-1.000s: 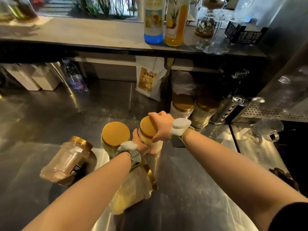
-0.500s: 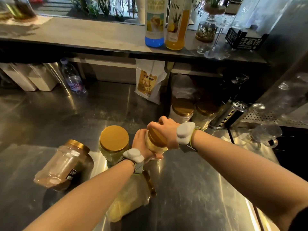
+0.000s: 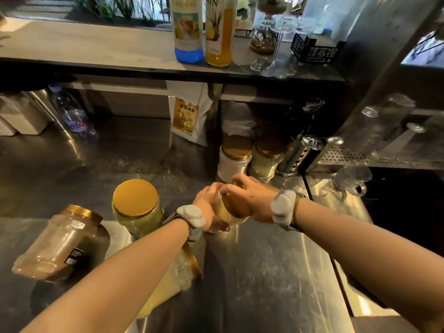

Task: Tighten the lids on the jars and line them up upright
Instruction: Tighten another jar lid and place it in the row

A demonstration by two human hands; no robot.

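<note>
A clear jar with a gold lid [image 3: 230, 211] sits tilted between both hands above the steel counter. My left hand [image 3: 207, 207] grips its body from the left. My right hand [image 3: 249, 198] wraps over its gold lid from the right. A green-filled jar [image 3: 137, 205] stands upright just left of them. A brown-filled jar [image 3: 57, 241] lies on its side at the left. A yellow-filled jar [image 3: 177, 272] lies on its side under my left forearm, partly hidden. Two gold-lidded jars [image 3: 236, 155] [image 3: 268, 157] stand upright behind my hands.
A perforated metal shaker [image 3: 300, 152] leans right of the back jars. A white powder bag [image 3: 188, 114] and a water bottle [image 3: 74, 114] stand at the rear. Syrup bottles [image 3: 219, 30] and glassware are on the upper shelf. A glass cup [image 3: 352, 179] sits at right.
The held jar has tipped from upright to tilted, its lid now facing right under my right hand. Both hands shifted slightly right and the camera moved closer.
</note>
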